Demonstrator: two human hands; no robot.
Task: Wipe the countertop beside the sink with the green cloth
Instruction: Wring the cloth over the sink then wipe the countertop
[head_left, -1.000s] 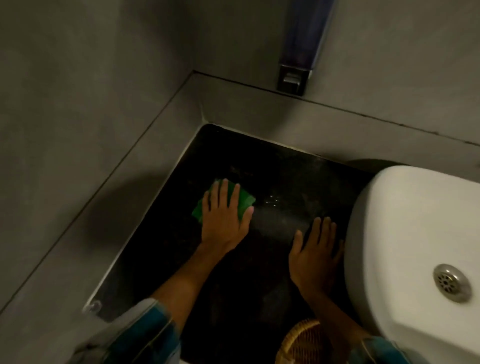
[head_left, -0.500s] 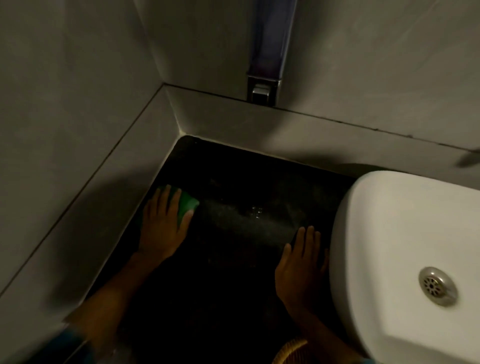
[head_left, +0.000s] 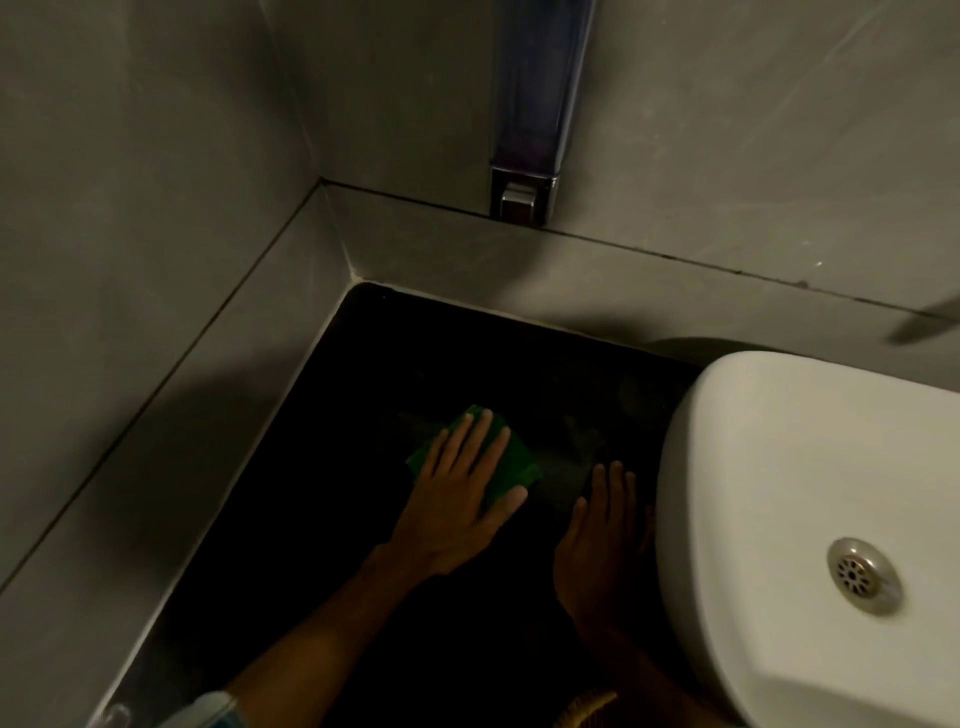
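1. Left hand (head_left: 457, 506) flat, fingers spread, pressing cloth (head_left: 511, 460) onto dark counter (head_left: 322, 467), midway between wall and sink (head_left: 779, 493).
2. Right hand (head_left: 605, 540) flat on counter, fingers together, empty, just beside sink.

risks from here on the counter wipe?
1. The left hand presses the green cloth flat, with no grip; a fast stroke could leave the cloth behind.
2. The right hand rests on the dark countertop beside the sink, and probably blocks that strip from wiping.
3. The light is dim, so missed patches near the back corner would be hard to spot.
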